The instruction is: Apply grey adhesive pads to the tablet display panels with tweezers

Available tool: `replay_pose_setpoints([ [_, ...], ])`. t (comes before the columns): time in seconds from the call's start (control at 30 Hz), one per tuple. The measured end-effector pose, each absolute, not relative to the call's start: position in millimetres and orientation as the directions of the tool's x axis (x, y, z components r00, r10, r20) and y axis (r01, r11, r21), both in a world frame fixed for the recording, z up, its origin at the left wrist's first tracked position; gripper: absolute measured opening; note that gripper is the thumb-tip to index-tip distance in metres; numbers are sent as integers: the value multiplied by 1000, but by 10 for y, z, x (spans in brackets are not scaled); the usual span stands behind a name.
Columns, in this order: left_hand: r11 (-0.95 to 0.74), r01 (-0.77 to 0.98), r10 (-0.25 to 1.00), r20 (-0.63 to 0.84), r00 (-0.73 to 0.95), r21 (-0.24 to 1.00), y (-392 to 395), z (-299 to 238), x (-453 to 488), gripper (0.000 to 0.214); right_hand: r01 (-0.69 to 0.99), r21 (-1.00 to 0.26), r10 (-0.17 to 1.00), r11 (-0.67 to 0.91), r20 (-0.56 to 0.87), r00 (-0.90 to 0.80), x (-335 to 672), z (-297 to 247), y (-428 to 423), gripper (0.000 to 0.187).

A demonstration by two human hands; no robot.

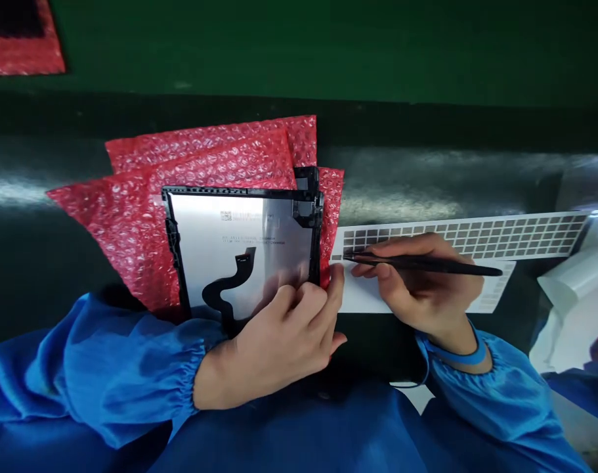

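Observation:
My left hand point(279, 335) lies over the lower right corner of a display panel point(274, 263), fingers bent and thumb apart. Its index fingertip reaches the left end of the sticker sheet. The panel has a silvery back, a black frame and a curving black flex cable point(224, 286). My right hand point(427, 289) is closed around black tweezers point(427, 264), held pen-like. Their tips are at the left end of a white sticker sheet point(500, 238) with rows of small grey rectangles. Whether a sticker is between the tips is too small to tell.
Red bubble-wrap bags point(220, 157) lie under and behind the panel. A second white sheet point(362, 295) sits partly beneath the sticker sheet. At the far left is another red bubble-wrap piece point(23, 56) with a dark item. Crumpled clear plastic point(569, 302) lies at right.

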State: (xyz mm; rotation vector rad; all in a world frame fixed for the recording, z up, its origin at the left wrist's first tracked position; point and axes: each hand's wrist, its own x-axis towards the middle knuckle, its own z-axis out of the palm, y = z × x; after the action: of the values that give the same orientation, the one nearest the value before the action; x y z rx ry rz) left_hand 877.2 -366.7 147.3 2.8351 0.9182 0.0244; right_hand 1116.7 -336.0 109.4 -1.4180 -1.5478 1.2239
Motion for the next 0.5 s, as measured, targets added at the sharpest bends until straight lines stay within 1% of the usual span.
replay_pose_setpoints([
  [0.1,-795,583,587,-31,809,166,-3675,1480,8769,48,370,-929,981,-23,-93,-172,11149,1105,-3365,17],
  [0.17,-800,582,585,-23,810,146,-3682,1481,8768,50,384,-923,981,-11,-84,-173,11140,1109,-3368,18],
  [0.23,-806,578,581,-18,814,129,-3687,1482,8765,50,384,-923,982,-22,-93,-166,11138,1111,-3372,17],
  [0.37,-806,576,580,-14,814,137,-3681,1486,8764,44,384,-922,980,-53,-122,-158,11147,1114,-3384,17],
  [0.5,-805,583,585,-17,811,105,-3677,1484,8774,47,404,-914,981,-50,-120,-151,11150,1122,-3385,17],
])
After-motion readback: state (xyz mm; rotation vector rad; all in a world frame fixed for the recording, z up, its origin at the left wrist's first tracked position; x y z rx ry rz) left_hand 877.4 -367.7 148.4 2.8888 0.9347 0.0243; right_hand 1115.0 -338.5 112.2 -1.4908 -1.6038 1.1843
